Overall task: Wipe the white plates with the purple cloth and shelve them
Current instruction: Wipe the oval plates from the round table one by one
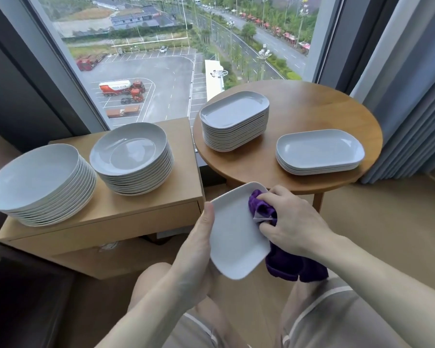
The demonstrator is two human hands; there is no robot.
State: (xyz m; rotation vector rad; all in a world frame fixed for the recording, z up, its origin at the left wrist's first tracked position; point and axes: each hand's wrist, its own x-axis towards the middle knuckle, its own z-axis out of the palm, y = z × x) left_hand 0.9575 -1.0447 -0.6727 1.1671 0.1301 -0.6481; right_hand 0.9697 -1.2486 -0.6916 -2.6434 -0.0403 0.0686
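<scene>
The left hand (196,244) has its grip on a tilted, glossy white plate (236,237); the right hand (289,219) clutches a bunched purple cloth (264,209) against it.

The person has bare forearms, no sleeves are visible, and no watch or ring shows on the left hand (196,244) or the right hand (294,222). They wear grey shorts (337,315) with a thin white stripe along the side

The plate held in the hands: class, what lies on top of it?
On the held plate the right hand presses a bunched purple cloth. The plate surface under the cloth is hidden; the left hand grips its edge.
</scene>
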